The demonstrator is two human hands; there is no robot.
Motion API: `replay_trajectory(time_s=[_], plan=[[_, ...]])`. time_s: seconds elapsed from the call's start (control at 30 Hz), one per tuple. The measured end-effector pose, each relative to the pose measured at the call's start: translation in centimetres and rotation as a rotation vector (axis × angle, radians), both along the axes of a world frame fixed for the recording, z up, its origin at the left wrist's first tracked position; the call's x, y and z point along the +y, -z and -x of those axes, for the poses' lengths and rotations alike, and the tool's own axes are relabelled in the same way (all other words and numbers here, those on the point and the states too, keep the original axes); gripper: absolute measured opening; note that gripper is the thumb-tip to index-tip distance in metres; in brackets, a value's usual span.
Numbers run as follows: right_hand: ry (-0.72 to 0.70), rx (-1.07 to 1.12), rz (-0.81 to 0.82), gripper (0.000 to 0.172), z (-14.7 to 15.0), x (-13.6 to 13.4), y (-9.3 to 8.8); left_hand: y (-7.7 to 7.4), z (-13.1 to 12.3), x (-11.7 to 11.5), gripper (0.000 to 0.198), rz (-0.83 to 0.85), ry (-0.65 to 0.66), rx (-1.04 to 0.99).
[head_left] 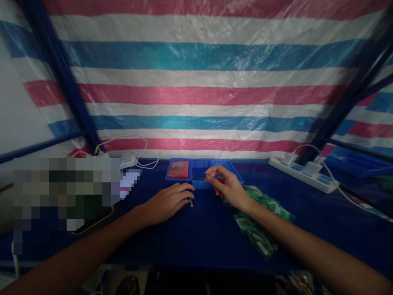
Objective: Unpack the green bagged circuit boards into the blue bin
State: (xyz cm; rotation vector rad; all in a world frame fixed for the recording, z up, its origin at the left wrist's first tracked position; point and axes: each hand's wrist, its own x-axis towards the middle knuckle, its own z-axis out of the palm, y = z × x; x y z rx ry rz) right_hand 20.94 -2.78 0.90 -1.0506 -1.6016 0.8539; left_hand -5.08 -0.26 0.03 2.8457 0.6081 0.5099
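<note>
Two hands are reaching over the table [199, 237], one left hand [168, 203] and one right hand [227, 187]; three blue trays [201, 184] are sitting in a row at the far edge; one red pad [178, 169] is lying in the leftmost; one small metal piece [190, 203] is lying at the left fingertips; two white strips are lying near the far corners, a left power strip [127, 162] and a right power strip [303, 175]; one heap of green packets [260, 221] is lying toward the right edge, its packets too blurred for counting; one dark flat device [92, 223] is lying toward the left edge.
</note>
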Motion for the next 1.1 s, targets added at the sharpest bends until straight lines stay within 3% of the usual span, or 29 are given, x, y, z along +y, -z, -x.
replay_trajectory(time_s=[0.27, 0.57, 0.73, 0.9, 1.1], plan=[[-0.034, -0.015, 0.002, 0.03, -0.06, -0.09, 0.03, -0.15, 0.08, 0.11, 0.014, 0.04, -0.017, -0.016], [-0.058, -0.02, -0.003, 0.03, -0.16, -0.12, -0.02, -0.33, -0.14, -0.61, 0.024, 0.033, -0.049, 0.025], [-0.058, -0.023, 0.004, 0.029, -0.18, -0.09, 0.01, -0.53, -0.23, -0.65, 0.02, 0.029, -0.013, 0.083], [-0.055, -0.031, -0.001, 0.029, -0.21, -0.05, 0.07, -0.22, -0.12, -0.31, 0.015, 0.007, -0.045, 0.064], [-0.065, -0.032, 0.011, 0.03, -0.24, 0.11, 0.18, 0.08, -0.05, -0.16, 0.024, -0.014, -0.078, 0.04]])
